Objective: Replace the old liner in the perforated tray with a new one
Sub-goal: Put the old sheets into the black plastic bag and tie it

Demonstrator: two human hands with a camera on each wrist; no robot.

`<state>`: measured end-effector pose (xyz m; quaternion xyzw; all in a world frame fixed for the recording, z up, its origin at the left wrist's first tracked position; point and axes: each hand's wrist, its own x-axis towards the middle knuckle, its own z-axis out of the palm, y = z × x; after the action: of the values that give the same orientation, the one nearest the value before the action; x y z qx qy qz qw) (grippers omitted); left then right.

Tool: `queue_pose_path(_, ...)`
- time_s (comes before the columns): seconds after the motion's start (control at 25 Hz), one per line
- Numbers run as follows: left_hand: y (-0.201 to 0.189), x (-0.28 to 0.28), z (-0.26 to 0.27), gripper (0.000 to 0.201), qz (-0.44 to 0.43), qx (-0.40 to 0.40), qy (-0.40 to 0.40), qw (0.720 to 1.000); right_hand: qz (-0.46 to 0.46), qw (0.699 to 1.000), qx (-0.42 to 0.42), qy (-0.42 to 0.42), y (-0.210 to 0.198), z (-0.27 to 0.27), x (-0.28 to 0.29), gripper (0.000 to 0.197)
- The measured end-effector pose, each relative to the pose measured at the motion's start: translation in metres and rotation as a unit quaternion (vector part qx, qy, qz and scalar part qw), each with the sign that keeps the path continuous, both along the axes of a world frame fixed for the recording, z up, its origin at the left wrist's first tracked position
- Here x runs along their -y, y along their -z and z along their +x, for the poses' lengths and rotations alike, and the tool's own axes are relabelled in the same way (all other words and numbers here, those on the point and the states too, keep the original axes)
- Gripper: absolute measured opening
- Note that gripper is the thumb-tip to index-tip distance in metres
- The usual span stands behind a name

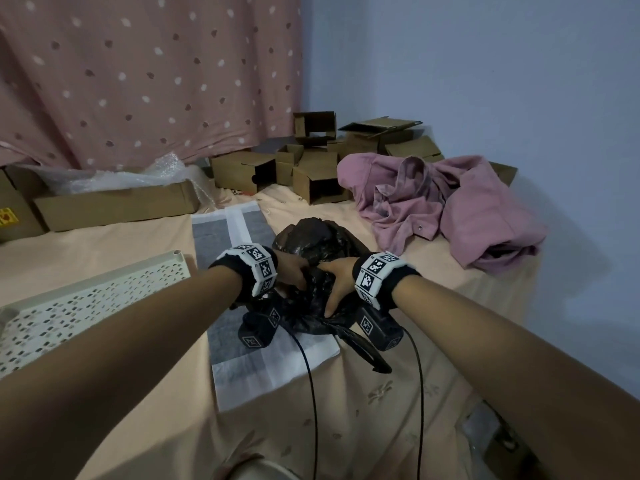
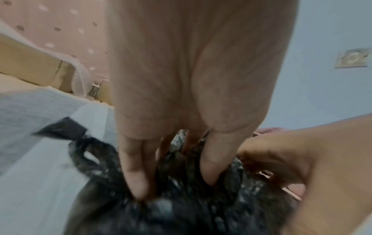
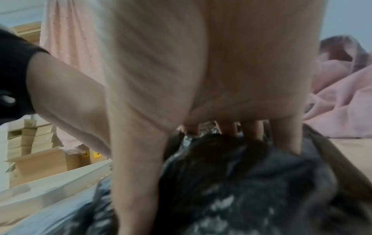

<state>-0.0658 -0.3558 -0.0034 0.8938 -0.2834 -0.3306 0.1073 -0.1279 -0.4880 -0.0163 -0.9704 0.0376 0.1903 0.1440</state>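
A crumpled black plastic bag [image 1: 311, 237] lies in the middle of the bed, partly on a flat white and grey liner pad [image 1: 239, 368]. My left hand [image 1: 294, 271] digs its curled fingers into the bag's near left side. In the left wrist view the fingertips [image 2: 138, 190] sink into the bag's folds [image 2: 181, 214], beside a loose handle loop. My right hand [image 1: 334, 278] grips the bag from the right, thumb spread toward me. What is inside the bag is hidden. The cream perforated tray [image 1: 86, 299] sits at the left, apart from both hands.
Several open cardboard boxes [image 1: 311, 168] crowd the back of the bed. A long box with bubble wrap [image 1: 114, 202] stands back left. A pink garment [image 1: 450, 209] is heaped at the right, near the blue wall. Wrist cables [image 1: 311, 393] trail toward me.
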Motion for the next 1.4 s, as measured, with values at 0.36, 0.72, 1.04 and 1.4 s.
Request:
queue_pose_path(0.36, 0.017, 0.052, 0.064, 0.052, -0.079, 0.116, 0.030, 0.990, -0.011, 0.993, 0.095, 0.064, 0.022, 0.074, 0.055, 0.079)
queue_pose_path(0.72, 0.033, 0.089, 0.112, 0.056, -0.144, 0.133, 0.012, 0.981, -0.034, 0.989, 0.094, 0.112, 0.026, 0.120, 0.100, 0.078)
queue_pose_path(1.04, -0.004, 0.047, 0.116, 0.047, -0.153, 0.198, -0.027, 0.968, -0.044, 0.981, 0.127, 0.138, -0.015, 0.104, 0.094, 0.099)
queue_pose_path(1.4, -0.042, -0.072, 0.081, 0.052, 0.066, 0.255, -0.003, 0.965, 0.004, 0.980, 0.191, 0.055, -0.042, 0.068, -0.004, 0.071)
